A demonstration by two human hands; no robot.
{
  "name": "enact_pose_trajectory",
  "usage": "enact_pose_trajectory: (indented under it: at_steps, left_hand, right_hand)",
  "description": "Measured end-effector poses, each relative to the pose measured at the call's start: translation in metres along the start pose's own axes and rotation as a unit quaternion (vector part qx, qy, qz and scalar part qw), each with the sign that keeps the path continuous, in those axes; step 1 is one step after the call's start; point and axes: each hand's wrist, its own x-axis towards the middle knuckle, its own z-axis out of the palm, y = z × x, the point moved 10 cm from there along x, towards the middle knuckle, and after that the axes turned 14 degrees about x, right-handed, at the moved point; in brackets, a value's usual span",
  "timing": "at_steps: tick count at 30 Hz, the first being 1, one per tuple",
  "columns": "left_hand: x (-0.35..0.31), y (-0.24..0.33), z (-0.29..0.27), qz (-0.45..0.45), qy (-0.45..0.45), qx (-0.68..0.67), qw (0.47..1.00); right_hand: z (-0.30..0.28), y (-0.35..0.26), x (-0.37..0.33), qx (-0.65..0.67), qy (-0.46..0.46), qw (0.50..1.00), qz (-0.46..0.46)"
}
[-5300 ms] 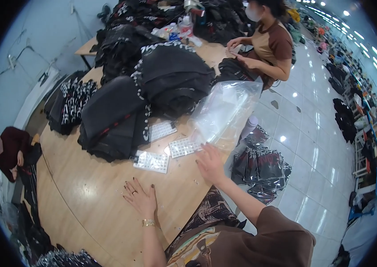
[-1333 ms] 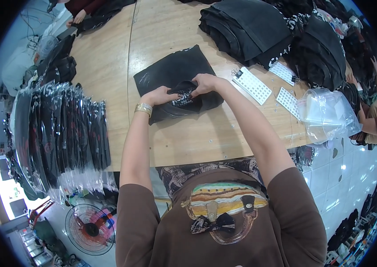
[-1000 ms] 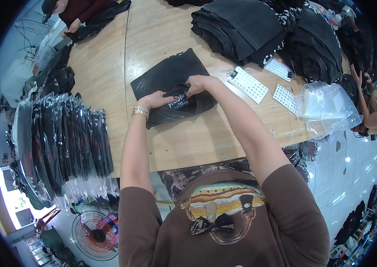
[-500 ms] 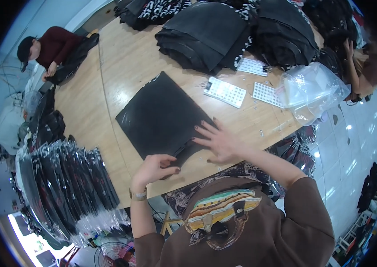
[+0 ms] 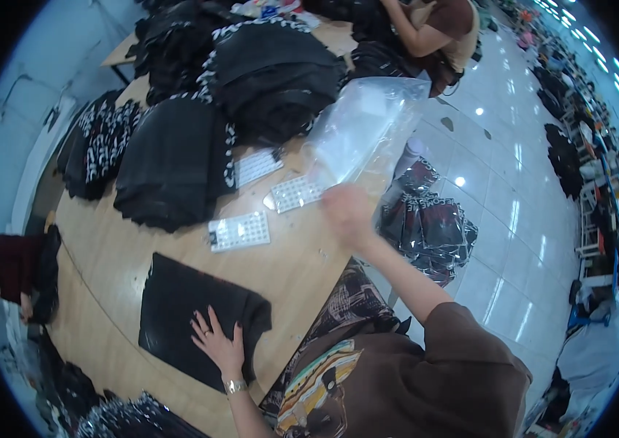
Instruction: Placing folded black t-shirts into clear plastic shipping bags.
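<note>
A folded black cloth (image 5: 185,306) lies on the wooden table close to me. My left hand (image 5: 219,344) rests flat on its right part, fingers spread, with a ring and a wristwatch showing. My right hand (image 5: 349,219) reaches out to the right edge of the table and is smeared by motion, so its fingers cannot be made out. It is nearest to a heap of clear plastic bags (image 5: 368,131) and a white sheet with rows of small marks (image 5: 296,194). Two similar sheets, one nearer (image 5: 240,232) and one farther (image 5: 258,166), lie to its left.
Tall piles of black cloth (image 5: 167,164) stand at the back of the table. Bagged black garments (image 5: 430,230) are stacked beyond the right edge; more packages (image 5: 141,420) sit at lower left. One person (image 5: 13,274) works at far left, another (image 5: 433,36) at the back.
My right hand has left the cloth and moved toward the plastic bags. My left hand has come to lie flat on the cloth. The view has turned to the right.
</note>
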Motion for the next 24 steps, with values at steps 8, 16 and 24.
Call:
enact_pose_trajectory:
  at_steps: [8,16,24]
  left_hand:
    - [0.015,0.001,-0.006,-0.08,-0.022,-0.038,0.996]
    - [0.115,0.262,-0.128,0.376,0.184,-0.25,0.873]
    - [0.139,0.394,-0.068,0.475,0.292,-0.051,0.829]
  right_hand:
    - [-0.135,0.083,0.018,0.013,0.272,0.935,0.225]
    - [-0.102,0.038,0.022,-0.114,0.214,0.969,0.041]
    - [-0.021,0.004,-0.073,0.016,-0.003,0.997,0.074]
